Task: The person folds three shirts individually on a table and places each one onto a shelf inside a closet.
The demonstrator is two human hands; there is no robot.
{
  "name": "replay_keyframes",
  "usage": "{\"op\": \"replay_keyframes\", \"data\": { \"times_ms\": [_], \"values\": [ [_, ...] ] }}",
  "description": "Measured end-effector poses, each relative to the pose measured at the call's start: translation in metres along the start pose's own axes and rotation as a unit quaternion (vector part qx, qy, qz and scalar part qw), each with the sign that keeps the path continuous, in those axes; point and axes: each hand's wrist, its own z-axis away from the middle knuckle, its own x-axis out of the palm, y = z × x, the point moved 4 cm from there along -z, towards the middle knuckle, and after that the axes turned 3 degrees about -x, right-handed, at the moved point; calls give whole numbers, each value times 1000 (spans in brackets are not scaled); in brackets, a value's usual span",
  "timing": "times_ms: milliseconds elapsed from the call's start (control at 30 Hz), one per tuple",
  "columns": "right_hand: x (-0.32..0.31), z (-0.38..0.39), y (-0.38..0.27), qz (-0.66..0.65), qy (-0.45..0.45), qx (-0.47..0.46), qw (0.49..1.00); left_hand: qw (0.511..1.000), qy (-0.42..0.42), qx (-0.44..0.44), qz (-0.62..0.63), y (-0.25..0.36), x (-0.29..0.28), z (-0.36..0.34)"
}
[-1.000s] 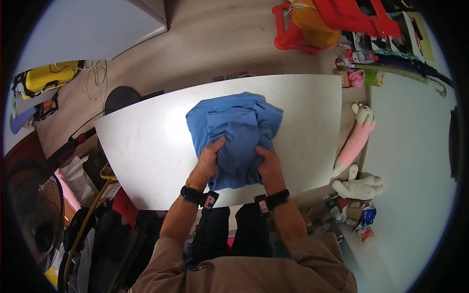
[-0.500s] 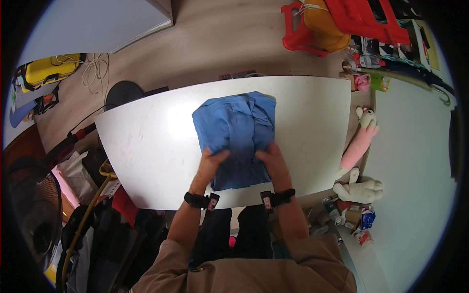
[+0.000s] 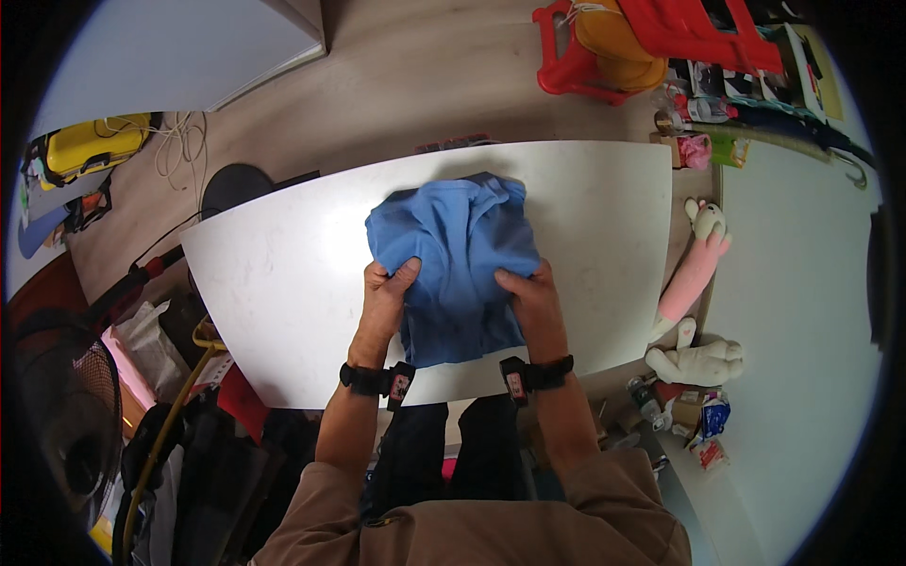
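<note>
A blue folded garment (image 3: 458,259) lies on the white table (image 3: 274,311), its upper part bunched into soft vertical folds. My left hand (image 3: 385,297) grips its left edge, with the thumb on top and the fingers curled beneath the cloth. On the opposite edge my right hand (image 3: 536,300) pinches the fabric in the same way, thumb uppermost. The lower part of the garment hangs flat between my wrists. I cannot make out which kind of garment it is. Each wrist wears a black band with a small device.
Beyond the table stand red plastic stools (image 3: 604,57) at the far right. Soft toys, a pink one (image 3: 689,278) and a white one (image 3: 696,361), lie off the right edge. To the left are a fan (image 3: 75,415) and a yellow case (image 3: 99,141).
Both hands have gone from resting on the cloth to gripping its side edges. The garment's upper part has been pulled up and its folds have shifted.
</note>
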Motion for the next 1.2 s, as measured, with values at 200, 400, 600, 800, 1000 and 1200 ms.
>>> {"op": "replay_keyframes", "data": {
  "times_ms": [200, 400, 600, 800, 1000, 1200],
  "values": [
    [-15, -35, 6, -37, 31, -55, 997, 995, 61, -34, -77, -16, -5, -15],
    [-26, -37, 17, -16, 89, -27, 996, 994, 57, -6, -95, -12, -5, -13],
    [-37, -7, 12, 161, 139, -144, 966, 978, 118, 93, -148, -10, -10, 35],
    [-54, 68, 34, 227, 196, -66, 952, 969, 148, 30, -196, -66, -28, 93],
    [-49, 98, 56, 510, 132, -109, 843, 948, 162, 31, -274, -89, -38, 96],
    [-52, 98, 54, 539, 97, -185, 816, 926, 153, 35, -344, -84, -34, 110]
  ]
}}
